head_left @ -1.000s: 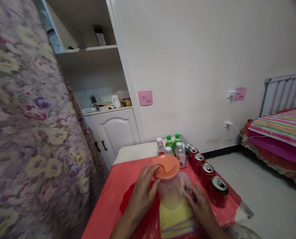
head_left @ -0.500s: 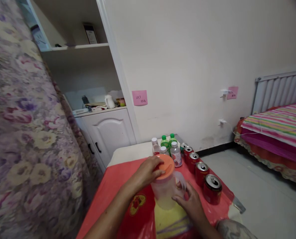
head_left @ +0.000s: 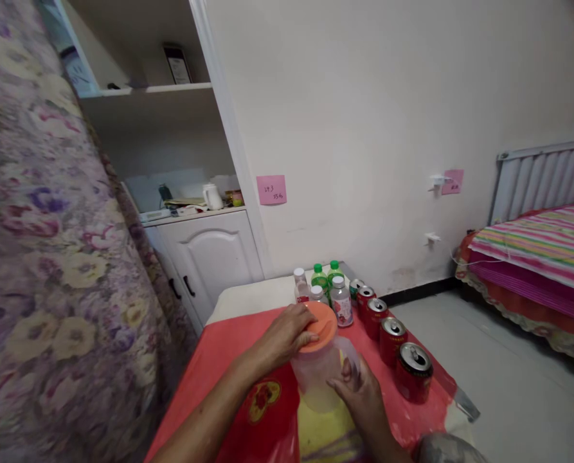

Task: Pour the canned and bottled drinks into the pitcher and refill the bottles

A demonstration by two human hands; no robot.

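A translucent plastic pitcher [head_left: 316, 379] with an orange lid [head_left: 322, 325] stands upright on the table, over a yellow patch of the cover. My left hand [head_left: 290, 331] grips the edge of the lid from the left, thumb and fingers on its top. On the other side, my right hand [head_left: 357, 386] is closed round the pitcher's handle [head_left: 348, 349], its fingers passing through the loop. Just behind the pitcher are clear bottles with white caps, one of them a labelled bottle [head_left: 341, 302].
Green-capped bottles [head_left: 319, 276] stand at the back. A row of opened cans, the nearest a red-and-black can [head_left: 413, 373], lines the right side of the red table cover [head_left: 233, 334]. A floral curtain [head_left: 50, 257] hangs left; a bed [head_left: 532, 257] is far right.
My right hand has moved slightly left and its fingers have closed round the handle. The left hand stays on the lid. The view has shifted slightly.
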